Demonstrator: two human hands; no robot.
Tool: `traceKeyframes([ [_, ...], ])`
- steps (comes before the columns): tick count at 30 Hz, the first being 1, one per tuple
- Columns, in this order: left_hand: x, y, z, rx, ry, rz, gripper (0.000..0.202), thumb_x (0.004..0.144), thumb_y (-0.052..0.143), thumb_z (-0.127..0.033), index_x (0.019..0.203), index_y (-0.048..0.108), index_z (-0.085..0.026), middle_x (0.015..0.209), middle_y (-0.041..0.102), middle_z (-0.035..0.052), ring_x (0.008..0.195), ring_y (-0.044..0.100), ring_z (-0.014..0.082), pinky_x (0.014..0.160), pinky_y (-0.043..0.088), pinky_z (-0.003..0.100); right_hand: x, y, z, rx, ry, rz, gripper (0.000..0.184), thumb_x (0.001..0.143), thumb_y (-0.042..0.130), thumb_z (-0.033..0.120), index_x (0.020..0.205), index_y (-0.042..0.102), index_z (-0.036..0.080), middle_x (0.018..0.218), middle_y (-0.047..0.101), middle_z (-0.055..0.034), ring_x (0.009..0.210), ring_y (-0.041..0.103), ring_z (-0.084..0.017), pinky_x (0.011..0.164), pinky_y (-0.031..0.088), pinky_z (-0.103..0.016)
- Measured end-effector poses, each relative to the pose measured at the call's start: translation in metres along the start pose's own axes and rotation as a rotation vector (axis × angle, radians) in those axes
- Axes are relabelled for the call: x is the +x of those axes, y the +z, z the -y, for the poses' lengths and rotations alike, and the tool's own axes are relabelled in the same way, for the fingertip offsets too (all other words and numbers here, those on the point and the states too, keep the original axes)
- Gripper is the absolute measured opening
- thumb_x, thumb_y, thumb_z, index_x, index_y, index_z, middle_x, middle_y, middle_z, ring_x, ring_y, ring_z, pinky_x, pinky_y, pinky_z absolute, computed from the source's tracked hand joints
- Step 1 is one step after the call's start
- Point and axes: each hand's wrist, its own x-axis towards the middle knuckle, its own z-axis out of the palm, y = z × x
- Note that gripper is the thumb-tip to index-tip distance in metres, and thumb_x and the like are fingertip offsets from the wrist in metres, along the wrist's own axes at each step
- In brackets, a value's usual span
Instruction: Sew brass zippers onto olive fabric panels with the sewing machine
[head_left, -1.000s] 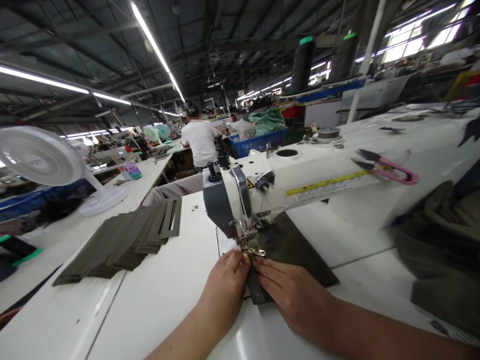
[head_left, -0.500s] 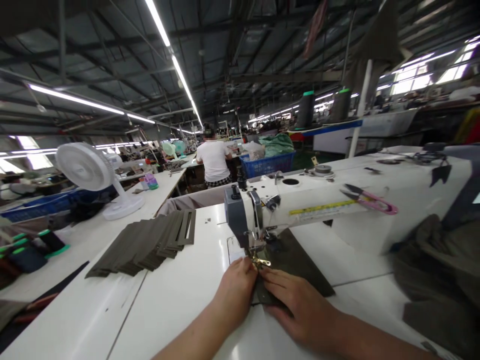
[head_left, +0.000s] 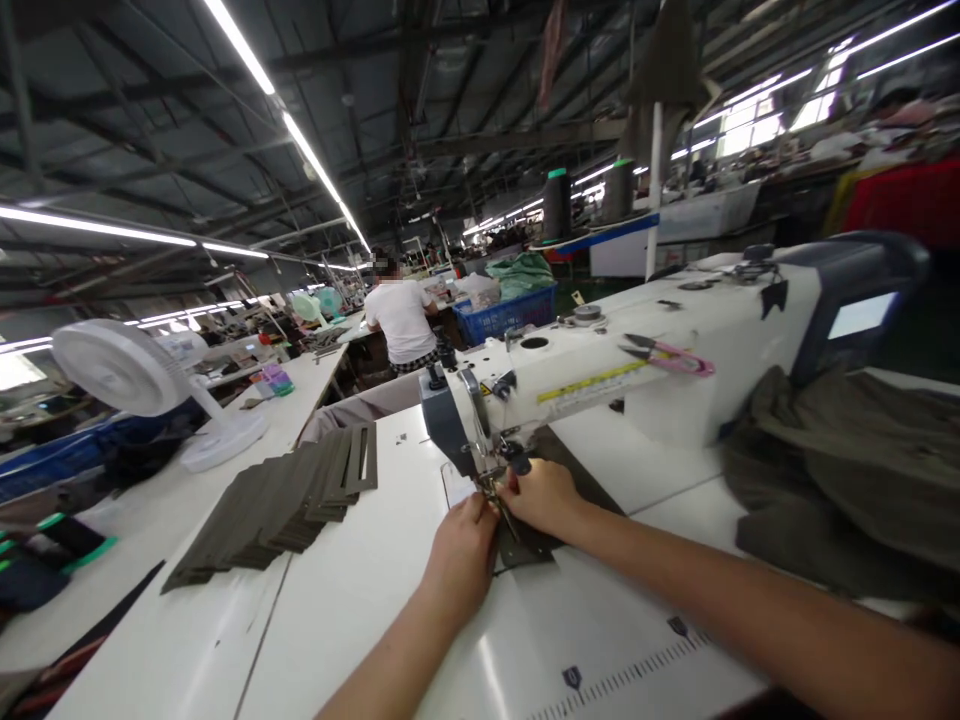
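Observation:
A white sewing machine [head_left: 600, 375] stands on the white table [head_left: 360, 590]. An olive-grey fabric piece [head_left: 529, 545] lies under its presser foot [head_left: 491, 487]. My left hand [head_left: 461, 550] rests on the near left of the fabric, fingertips pinched close to the foot. My right hand [head_left: 544, 495] has curled fingers pressed on the fabric just right of the needle, touching the machine head. What the fingers grip beyond the fabric is hidden.
A fanned stack of olive cut pieces [head_left: 277, 505] lies to the left. Pink thread snips [head_left: 667, 355] sit on the machine arm. A heap of olive cloth [head_left: 847, 470] fills the right. A white fan [head_left: 127, 375] stands far left. A person in white [head_left: 401, 320] sits ahead.
My right hand has moved forward from flat on the fabric to a curled grip beside the needle. The left hand stayed by the foot. The view has shifted left and back.

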Motion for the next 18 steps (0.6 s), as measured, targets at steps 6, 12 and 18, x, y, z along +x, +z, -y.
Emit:
traceKeyframes([
  [6, 0.000, -0.003, -0.003, 0.003, -0.016, 0.019, 0.016, 0.078, 0.045, -0.008, 0.087, 0.058, -0.013, 0.087, 0.058, 0.0093, 0.083, 0.057, 0.0227, 0.076, 0.050, 0.041, -0.013, -0.010, 0.000, -0.045, -0.087, 0.044, 0.024, 0.084, 0.046, 0.027, 0.088, 0.064, 0.012, 0.091, 0.066, -0.0141, 0.090, 0.061, -0.024, 0.077, 0.046, -0.032],
  [12, -0.016, -0.002, -0.013, -0.040, -0.069, -0.020, 0.026, 0.076, 0.051, -0.004, 0.098, 0.060, -0.013, 0.097, 0.063, 0.0081, 0.086, 0.059, 0.0202, 0.078, 0.051, 0.035, -0.064, -0.017, -0.028, 0.052, -0.744, 0.022, 0.046, 0.078, 0.055, 0.029, 0.116, 0.054, 0.002, 0.120, 0.054, -0.0190, 0.112, 0.049, -0.027, 0.097, 0.039, -0.041],
  [18, -0.016, 0.002, -0.013, -0.081, -0.022, -0.029, 0.023, 0.078, 0.050, -0.004, 0.097, 0.061, -0.012, 0.096, 0.064, 0.0088, 0.090, 0.059, 0.0211, 0.081, 0.051, 0.036, -0.064, -0.009, -0.028, 0.017, -0.804, -0.052, 0.035, 0.079, 0.043, 0.009, 0.108, 0.058, -0.003, 0.114, 0.059, -0.0189, 0.107, 0.053, -0.026, 0.095, 0.043, -0.039],
])
